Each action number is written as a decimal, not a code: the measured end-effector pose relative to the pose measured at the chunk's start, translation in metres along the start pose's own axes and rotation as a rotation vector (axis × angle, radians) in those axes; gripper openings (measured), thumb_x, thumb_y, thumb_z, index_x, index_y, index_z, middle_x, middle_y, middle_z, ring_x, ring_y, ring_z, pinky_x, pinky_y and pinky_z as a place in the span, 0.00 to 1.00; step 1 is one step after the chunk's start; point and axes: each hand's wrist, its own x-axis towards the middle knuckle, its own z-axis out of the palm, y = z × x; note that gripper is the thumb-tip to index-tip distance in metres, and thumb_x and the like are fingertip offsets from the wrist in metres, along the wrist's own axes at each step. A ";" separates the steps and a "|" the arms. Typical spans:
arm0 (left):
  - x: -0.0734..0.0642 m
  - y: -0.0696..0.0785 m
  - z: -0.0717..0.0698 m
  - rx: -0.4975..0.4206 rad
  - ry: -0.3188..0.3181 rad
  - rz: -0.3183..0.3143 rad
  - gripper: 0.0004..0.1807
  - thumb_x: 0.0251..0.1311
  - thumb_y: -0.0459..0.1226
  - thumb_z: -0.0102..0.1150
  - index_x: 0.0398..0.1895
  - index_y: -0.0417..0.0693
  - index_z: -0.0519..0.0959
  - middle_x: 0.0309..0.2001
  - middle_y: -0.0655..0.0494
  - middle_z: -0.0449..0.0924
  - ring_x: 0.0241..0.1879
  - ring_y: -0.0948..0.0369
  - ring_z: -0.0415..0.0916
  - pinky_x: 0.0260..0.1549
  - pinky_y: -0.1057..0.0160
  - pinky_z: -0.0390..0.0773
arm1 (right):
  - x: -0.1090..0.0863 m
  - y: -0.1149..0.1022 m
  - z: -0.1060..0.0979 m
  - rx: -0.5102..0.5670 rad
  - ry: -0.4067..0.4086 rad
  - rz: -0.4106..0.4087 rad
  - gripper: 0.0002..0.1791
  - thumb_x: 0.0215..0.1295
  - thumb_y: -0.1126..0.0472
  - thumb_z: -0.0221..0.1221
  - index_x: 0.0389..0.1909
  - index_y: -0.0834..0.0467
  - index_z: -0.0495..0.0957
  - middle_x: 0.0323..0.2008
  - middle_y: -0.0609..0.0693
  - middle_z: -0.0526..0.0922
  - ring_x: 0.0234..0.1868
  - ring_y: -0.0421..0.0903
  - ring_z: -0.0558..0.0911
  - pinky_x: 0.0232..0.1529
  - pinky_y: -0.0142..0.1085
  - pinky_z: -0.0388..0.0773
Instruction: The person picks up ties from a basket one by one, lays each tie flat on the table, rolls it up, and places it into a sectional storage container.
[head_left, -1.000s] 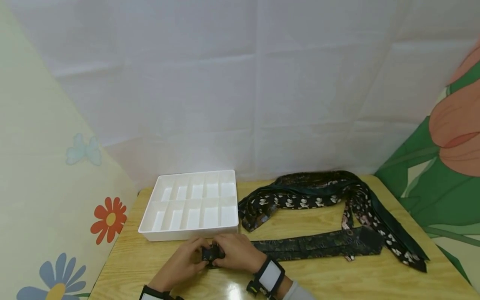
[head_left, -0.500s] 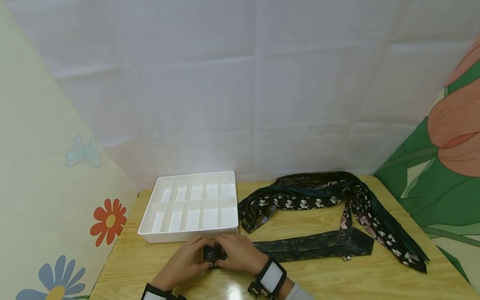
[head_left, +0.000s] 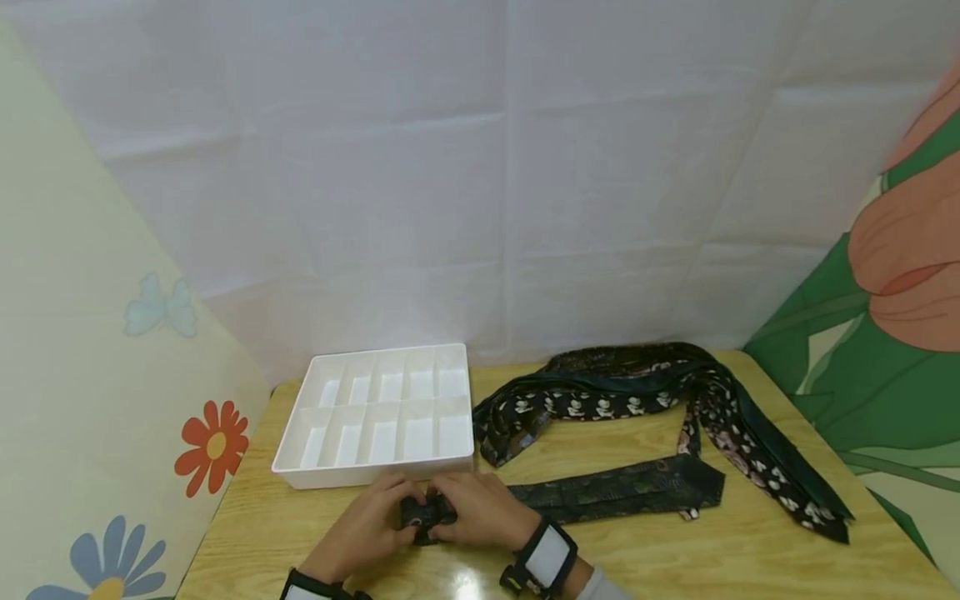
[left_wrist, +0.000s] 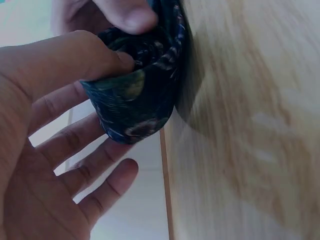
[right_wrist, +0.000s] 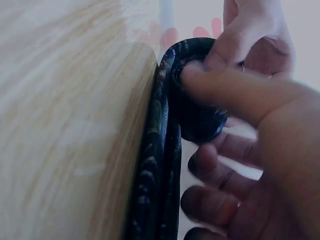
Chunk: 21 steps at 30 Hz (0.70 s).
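Note:
A dark patterned necktie point(head_left: 622, 490) lies flat across the table, its left end wound into a roll point(left_wrist: 130, 100). My left hand point(head_left: 366, 527) holds the roll from the left, thumb pressed into the coiled top and fingers behind it. From the right, my right hand point(head_left: 483, 515) pinches the same roll, its thumb point(right_wrist: 220, 87) on the coil. The roll stands on its edge with the spiral showing in the left wrist view. From under my right hand, the unrolled length runs right to a broad pointed end.
Just beyond my hands stands a white tray point(head_left: 375, 477) divided into several compartments. Several dark neckties point(head_left: 600, 404), some with white figures or flowers, lie bunched at the back right of the wooden table point(head_left: 637, 554). A white cloth point(head_left: 450, 208) hangs behind.
The necktie's pointed end has slid left toward my hands as they turn the roll. Both hands stay near the same place, and the other neckties have not moved.

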 end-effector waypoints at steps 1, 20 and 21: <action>0.000 0.000 0.000 -0.005 0.002 0.003 0.21 0.52 0.36 0.82 0.47 0.59 0.82 0.51 0.68 0.81 0.54 0.64 0.79 0.54 0.57 0.84 | 0.000 0.000 0.000 0.003 -0.003 0.001 0.23 0.62 0.41 0.74 0.55 0.42 0.81 0.32 0.34 0.79 0.27 0.30 0.72 0.26 0.29 0.69; 0.006 0.004 0.003 -0.013 -0.003 0.038 0.22 0.52 0.39 0.82 0.50 0.59 0.84 0.54 0.68 0.80 0.56 0.64 0.78 0.56 0.57 0.84 | -0.002 0.005 -0.003 -0.035 0.020 -0.004 0.21 0.63 0.41 0.74 0.51 0.44 0.81 0.31 0.34 0.79 0.23 0.30 0.69 0.23 0.28 0.64; 0.007 0.005 0.003 -0.006 -0.002 0.040 0.22 0.51 0.39 0.83 0.50 0.60 0.84 0.54 0.68 0.81 0.56 0.64 0.78 0.56 0.56 0.83 | -0.003 0.005 -0.004 -0.035 0.015 -0.002 0.21 0.62 0.40 0.74 0.50 0.44 0.81 0.31 0.34 0.79 0.23 0.30 0.69 0.23 0.28 0.65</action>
